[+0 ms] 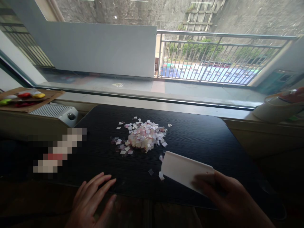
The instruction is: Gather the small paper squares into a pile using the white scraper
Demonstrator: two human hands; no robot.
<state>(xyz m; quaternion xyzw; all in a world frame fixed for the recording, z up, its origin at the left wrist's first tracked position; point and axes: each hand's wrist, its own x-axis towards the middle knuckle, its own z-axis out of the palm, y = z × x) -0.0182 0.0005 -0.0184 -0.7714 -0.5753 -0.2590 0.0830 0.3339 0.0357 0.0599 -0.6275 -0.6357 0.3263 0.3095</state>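
Note:
My right hand (230, 193) grips one end of a flat white rectangular piece (180, 166) with rounded corners and a small hole near the held end. Its far end tilts over the dark table and touches or nearly touches a few loose paper squares (161, 175). A heap of small white, pinkish and clear scraps (147, 136) lies at the table's middle, ahead of both hands. At the near left edge, my left hand (95, 199) is open with fingers spread, holding nothing.
The dark wood-grain table (201, 136) has rounded corners and stands against a window sill (166, 106). To the left are a white ribbed device (59, 112) and brown cardboard (52, 96) with colourful items. A pale container (268, 109) stands right. A blurred patch (57, 152) covers something at left.

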